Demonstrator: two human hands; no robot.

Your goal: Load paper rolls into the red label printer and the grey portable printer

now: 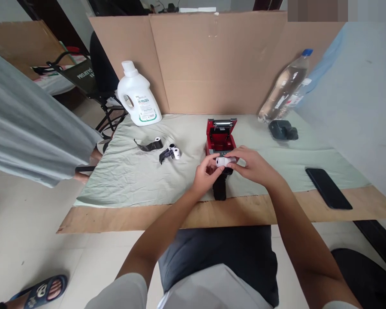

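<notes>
1. One desk [116, 218], its wooden front edge bare; one dark phone [328, 188] lies at its right, partly over a pale cloth [135, 184].
2. One black strip [219, 191] extends from below the hands toward that edge.
3. Two hands, left hand [206, 174] and right hand [249, 165], pinch one small white roll [223, 162] between their fingertips, above the near side of one red device [221, 139] with its lid raised.
4. Left of these: one roll with a black tail [152, 145], and one small cluster of rolls [176, 153].
5. Farther: one black object [282, 130], one white jug [140, 96], two clear bottles [284, 88].
6. Behind: one cardboard panel [212, 60].
</notes>
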